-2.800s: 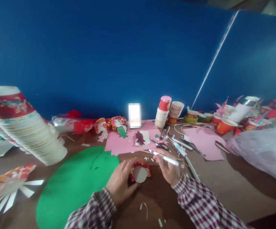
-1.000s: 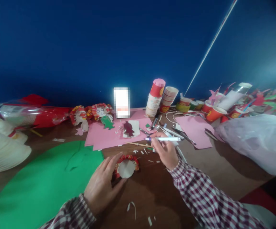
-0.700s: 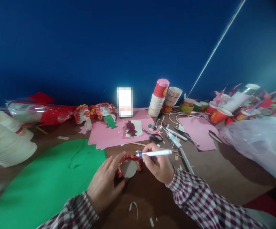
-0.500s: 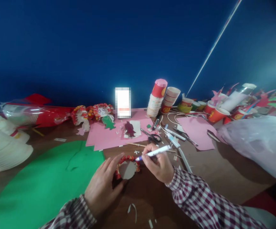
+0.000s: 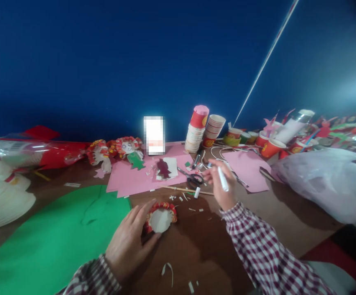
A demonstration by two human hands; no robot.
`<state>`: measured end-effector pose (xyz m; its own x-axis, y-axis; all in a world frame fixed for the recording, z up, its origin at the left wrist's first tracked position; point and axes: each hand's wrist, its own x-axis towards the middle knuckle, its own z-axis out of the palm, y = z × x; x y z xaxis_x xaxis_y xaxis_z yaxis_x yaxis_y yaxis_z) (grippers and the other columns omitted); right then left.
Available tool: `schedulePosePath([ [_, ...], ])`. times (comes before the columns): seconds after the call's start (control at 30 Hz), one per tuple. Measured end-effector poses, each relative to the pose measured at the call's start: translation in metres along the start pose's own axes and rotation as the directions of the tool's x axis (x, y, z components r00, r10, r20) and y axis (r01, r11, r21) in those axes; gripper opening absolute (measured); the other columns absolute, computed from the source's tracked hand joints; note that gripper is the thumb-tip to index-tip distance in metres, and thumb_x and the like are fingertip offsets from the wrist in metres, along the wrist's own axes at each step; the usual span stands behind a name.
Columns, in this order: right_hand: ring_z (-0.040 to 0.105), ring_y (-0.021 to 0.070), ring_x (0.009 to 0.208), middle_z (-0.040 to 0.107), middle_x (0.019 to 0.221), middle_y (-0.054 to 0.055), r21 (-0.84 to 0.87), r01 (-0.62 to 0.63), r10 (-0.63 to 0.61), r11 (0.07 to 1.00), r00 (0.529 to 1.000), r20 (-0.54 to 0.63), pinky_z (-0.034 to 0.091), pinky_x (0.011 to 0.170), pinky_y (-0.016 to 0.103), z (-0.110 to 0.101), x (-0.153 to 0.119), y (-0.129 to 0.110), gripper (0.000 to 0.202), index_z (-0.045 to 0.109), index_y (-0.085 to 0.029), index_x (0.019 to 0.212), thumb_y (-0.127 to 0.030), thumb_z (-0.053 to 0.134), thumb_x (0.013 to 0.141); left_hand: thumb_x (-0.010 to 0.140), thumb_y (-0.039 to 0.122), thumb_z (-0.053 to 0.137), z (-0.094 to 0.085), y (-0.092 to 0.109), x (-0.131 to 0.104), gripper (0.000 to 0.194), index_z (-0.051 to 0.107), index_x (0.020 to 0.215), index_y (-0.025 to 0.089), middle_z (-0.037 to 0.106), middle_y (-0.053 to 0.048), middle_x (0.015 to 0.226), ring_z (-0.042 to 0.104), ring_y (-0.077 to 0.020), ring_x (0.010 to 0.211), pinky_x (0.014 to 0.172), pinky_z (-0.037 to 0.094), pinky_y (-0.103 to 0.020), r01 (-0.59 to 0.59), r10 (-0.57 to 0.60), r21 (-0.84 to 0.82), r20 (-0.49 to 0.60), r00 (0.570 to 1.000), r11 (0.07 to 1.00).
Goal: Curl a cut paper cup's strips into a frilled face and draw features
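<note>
My left hand (image 5: 131, 237) rests on the table with its thumb and fingers around the edge of a paper cup cutout (image 5: 161, 220). The cutout has a round grey-white middle and a curled red and yellow rim. Away from it, my right hand (image 5: 222, 186) holds a white marker (image 5: 222, 178) that slants between the fingers. Its fingertips reach toward the pens and white strips behind, partly covering them. Left of that hand lie black-handled scissors (image 5: 194, 179) and a thin wooden stick (image 5: 178, 189). A small white cylindrical piece (image 5: 197, 192) sits just in front of the stick.
Pink sheets (image 5: 125, 184) bear a dark red paper figure (image 5: 163, 168) and a green one (image 5: 135, 161). A green sheet (image 5: 58, 233) spreads at left. Stacked paper cups (image 5: 214, 131) stand behind; a plastic bag (image 5: 322, 184) lies right. Paper scraps dot the wooden table.
My right hand has lifted the marker away from the cutout's rim and moved right and farther back. The left hand still holds the cutout. The view has shifted slightly.
</note>
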<state>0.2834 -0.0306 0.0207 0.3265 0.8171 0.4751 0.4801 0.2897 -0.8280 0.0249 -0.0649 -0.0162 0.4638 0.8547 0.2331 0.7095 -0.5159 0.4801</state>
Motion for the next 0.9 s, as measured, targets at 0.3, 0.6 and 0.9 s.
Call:
schedulePosePath([
  [0.3,0.061,0.0152,0.071,0.064,0.081,0.003,-0.304,0.121,-0.184,0.945,0.965,-0.187,0.048,0.065,0.027,-0.031,0.02,0.012,0.022,0.051,-0.019,0.101,-0.025,0.048,0.08,0.072,0.03,0.053,-0.001,0.003,0.0,0.058,0.031,0.125,0.021,0.051,-0.009,0.11,0.05,-0.024,0.097,0.081,0.043,-0.04,0.002,-0.002,-0.015,-0.031,1.0,1.0],
  [0.6,0.059,0.0144,0.079,0.063,0.089,0.003,-0.411,0.124,-0.172,0.903,0.981,-0.084,0.046,0.069,0.025,-0.03,0.019,0.021,0.026,0.047,-0.021,0.108,-0.023,0.042,0.083,0.072,0.031,0.053,0.0,0.001,0.001,0.059,0.029,0.126,0.021,0.048,-0.009,0.115,0.046,-0.0244,0.103,0.086,0.041,-0.041,-0.005,0.005,-0.02,-0.011,1.0,1.0],
  [0.9,0.054,0.0197,0.088,0.063,0.094,0.004,-0.795,0.1,0.006,0.599,0.992,0.129,0.04,0.069,0.028,-0.032,0.019,0.041,0.032,0.047,-0.023,0.11,-0.019,0.047,0.079,0.073,0.033,0.052,0.0,0.0,0.001,0.06,0.028,0.127,0.02,0.048,-0.009,0.115,0.046,-0.0236,0.103,0.087,0.04,-0.04,-0.015,0.015,-0.016,-0.01,1.0,1.0],
])
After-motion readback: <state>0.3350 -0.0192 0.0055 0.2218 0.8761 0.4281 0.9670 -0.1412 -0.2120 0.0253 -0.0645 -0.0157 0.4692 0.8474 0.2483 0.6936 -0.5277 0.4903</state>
